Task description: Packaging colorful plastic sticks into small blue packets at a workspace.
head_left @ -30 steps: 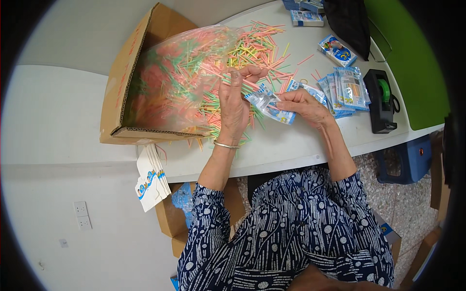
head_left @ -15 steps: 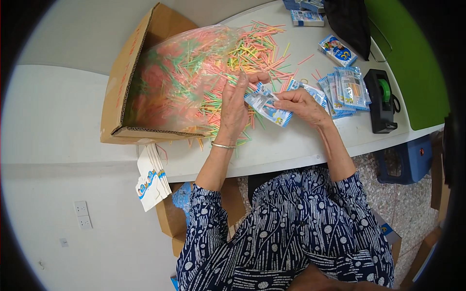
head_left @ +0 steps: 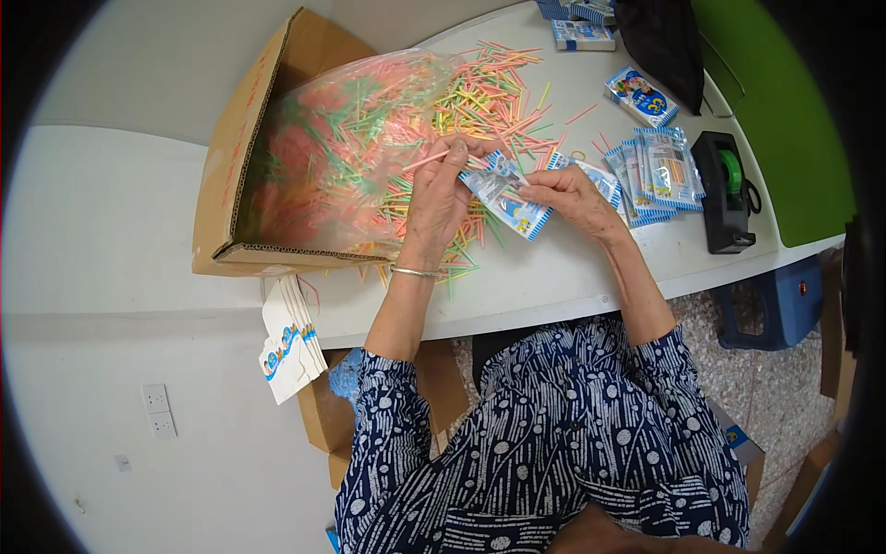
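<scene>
My left hand (head_left: 437, 196) pinches a few thin pink sticks (head_left: 421, 162) between thumb and fingers, their ends at the top of a small packet. That blue-and-white packet (head_left: 517, 210) is clear in part and has coloured sticks inside. My right hand (head_left: 574, 201) grips its right side between thumb and fingers. Beneath both hands spreads a loose heap of pink, yellow and green sticks (head_left: 480, 102). Another packet (head_left: 604, 183) lies partly hidden behind my right hand.
A cardboard box (head_left: 231, 166) lies on its side at the left, with a clear bag (head_left: 351, 120) of sticks spilling from it. Filled packets (head_left: 669, 171) are stacked at right, beside a black tape dispenser (head_left: 723, 194). Folded white cartons (head_left: 293, 337) hang at the table's front edge.
My left hand has shifted slightly left, and the sticks in it now point out to the left. The packet has turned a little; my right hand keeps its hold.
</scene>
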Tool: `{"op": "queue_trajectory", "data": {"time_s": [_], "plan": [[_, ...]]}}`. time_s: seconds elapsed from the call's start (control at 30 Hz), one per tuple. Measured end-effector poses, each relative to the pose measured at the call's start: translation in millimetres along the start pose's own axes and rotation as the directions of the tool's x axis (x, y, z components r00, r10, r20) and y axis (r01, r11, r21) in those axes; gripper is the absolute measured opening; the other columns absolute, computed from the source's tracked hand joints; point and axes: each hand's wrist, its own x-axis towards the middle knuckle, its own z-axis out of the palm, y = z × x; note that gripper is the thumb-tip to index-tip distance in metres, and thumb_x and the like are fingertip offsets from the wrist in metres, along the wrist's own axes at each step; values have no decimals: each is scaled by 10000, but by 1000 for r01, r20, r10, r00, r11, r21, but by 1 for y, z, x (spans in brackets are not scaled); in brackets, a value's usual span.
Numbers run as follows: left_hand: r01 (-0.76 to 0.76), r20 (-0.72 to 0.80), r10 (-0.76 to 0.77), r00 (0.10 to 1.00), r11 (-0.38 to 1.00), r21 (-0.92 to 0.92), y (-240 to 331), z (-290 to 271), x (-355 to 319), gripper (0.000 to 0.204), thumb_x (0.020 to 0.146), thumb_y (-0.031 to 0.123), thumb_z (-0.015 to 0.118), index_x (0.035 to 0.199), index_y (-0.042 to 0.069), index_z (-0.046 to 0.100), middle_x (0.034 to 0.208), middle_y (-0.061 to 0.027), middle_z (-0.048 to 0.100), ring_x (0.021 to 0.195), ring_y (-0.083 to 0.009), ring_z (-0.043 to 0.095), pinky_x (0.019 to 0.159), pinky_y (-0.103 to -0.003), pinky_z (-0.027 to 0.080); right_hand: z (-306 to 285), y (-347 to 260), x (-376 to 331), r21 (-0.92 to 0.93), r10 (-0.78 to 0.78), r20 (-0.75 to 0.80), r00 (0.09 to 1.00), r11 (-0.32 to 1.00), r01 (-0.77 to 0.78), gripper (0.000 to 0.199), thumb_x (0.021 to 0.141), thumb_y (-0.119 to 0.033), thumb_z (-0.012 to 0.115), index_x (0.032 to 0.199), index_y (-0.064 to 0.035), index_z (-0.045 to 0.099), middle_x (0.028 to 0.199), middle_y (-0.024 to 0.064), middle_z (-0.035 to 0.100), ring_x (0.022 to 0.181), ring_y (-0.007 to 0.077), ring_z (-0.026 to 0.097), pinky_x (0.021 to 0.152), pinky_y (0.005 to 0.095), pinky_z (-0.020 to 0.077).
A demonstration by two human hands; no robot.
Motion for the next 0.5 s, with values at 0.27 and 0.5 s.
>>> {"op": "queue_trajectory", "data": {"time_s": [0.27, 0.5], "plan": [[-81, -143, 125, 982, 957, 280, 15, -12, 20, 279, 974, 230, 505, 1117, -10, 522, 1070, -161, 633, 1036, -198, 584, 880, -335, 484, -3, -1, 1, 2, -52, -29, 998, 999, 52, 269, 895, -201, 632, 1036, 21, 684, 853, -10, 658, 788, 34, 548, 708, 185, 426], [-93, 0, 129, 992, 714, 694, 16, 1, 11, 328, 911, 153, 600, 1204, 5, 581, 1092, -73, 633, 1037, -166, 580, 909, -297, 457, 0, -5, 1, 64, -58, -56, 997, 996, 62, 259, 898, -221, 627, 1005, 7, 690, 786, -38, 615, 727, 24, 499, 668, 188, 393]]}}
